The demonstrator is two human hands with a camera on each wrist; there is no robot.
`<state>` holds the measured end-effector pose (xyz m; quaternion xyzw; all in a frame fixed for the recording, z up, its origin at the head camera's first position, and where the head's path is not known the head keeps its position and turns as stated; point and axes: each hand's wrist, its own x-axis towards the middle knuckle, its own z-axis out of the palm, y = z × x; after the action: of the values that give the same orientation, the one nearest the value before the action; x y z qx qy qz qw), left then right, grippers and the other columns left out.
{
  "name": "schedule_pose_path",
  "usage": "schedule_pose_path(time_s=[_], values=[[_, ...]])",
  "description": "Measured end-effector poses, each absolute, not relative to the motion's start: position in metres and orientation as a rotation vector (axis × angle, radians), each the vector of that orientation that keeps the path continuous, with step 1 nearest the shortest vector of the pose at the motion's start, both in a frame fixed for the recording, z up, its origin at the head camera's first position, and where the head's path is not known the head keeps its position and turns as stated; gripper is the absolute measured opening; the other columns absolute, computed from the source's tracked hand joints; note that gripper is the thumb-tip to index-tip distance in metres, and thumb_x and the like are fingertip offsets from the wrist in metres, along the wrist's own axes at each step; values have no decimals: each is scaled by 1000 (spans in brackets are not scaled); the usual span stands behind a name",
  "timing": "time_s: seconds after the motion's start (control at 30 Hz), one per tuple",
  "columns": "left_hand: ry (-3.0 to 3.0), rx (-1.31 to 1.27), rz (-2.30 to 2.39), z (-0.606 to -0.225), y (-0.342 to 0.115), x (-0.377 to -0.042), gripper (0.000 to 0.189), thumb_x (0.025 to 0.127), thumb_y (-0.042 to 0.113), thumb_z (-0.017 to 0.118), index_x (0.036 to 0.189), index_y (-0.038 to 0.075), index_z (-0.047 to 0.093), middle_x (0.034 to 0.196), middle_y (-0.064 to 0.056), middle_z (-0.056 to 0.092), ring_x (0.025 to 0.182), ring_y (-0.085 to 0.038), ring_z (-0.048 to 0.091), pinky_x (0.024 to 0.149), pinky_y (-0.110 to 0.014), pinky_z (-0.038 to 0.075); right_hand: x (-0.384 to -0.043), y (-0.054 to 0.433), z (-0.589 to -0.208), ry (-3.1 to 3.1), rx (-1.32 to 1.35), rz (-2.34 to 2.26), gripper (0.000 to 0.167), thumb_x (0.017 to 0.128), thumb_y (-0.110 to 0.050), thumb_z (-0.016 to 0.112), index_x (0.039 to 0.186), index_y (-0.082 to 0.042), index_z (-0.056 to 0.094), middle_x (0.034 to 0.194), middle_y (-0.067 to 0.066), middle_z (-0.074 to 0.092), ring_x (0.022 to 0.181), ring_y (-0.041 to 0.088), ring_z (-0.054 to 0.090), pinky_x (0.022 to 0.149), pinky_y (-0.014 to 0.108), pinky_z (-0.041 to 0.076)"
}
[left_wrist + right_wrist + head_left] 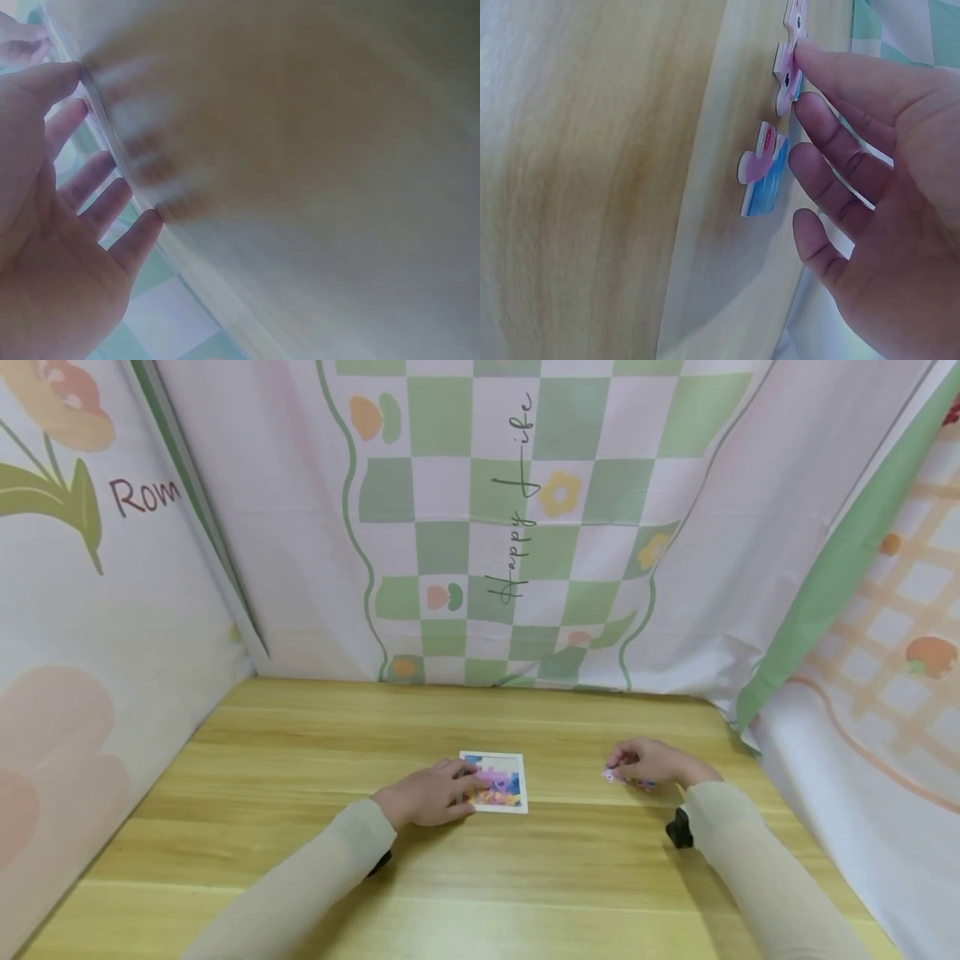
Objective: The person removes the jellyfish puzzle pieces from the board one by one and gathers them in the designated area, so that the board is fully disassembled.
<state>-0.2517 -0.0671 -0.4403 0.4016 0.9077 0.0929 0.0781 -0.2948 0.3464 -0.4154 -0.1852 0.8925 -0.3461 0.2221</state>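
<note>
My left hand (433, 795) lies with fingers spread over the left side of a square jigsaw puzzle (501, 787) in a white frame. Blue, pink and yellow pieces fill much of it, and pale backing shows along its top. In the left wrist view the fingertips (152, 223) rest at the thin board edge. Off to the right, my right hand (651, 762) pinches a pink puzzle piece (786, 79) at the table, thumb against it and index fingertip hidden. A separate pink and blue piece (763, 176) lies below those fingers.
Both hands are over a wooden table (315, 727). A checkered curtain (502, 527) hangs along its back edge, with printed cloths at the left (90, 635) and right (885, 677). Further puzzle pieces (643, 784) lie under the right hand.
</note>
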Motion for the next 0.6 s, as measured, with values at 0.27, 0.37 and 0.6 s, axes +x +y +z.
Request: schedule_pose_path(time_s=[0.27,0.37,0.6], values=[[2736,1248,223,-441,-66,-252,48,106,35,51,151,20,47,153,-10,41,140,-29,38,112,-45,38,-297,349,-418,2486,-488,-947,16,102,-12,60,107,3,62,85,12,64,61,15,51,51,28,47],[2751,1308,198,-440,-65,-251,46,106,33,53,149,17,50,150,-9,44,137,-28,41,112,-43,39,-297,349,-417,2501,-483,-950,18,102,-13,60,109,3,62,85,11,64,63,17,52,51,30,49],[2798,1421,102,-439,-62,-249,43,105,31,55,143,12,56,143,-5,51,128,-23,49,111,-37,39,-298,337,-413,2516,-484,-911,22,102,-19,61,111,1,61,82,11,63,57,16,49,47,29,45]])
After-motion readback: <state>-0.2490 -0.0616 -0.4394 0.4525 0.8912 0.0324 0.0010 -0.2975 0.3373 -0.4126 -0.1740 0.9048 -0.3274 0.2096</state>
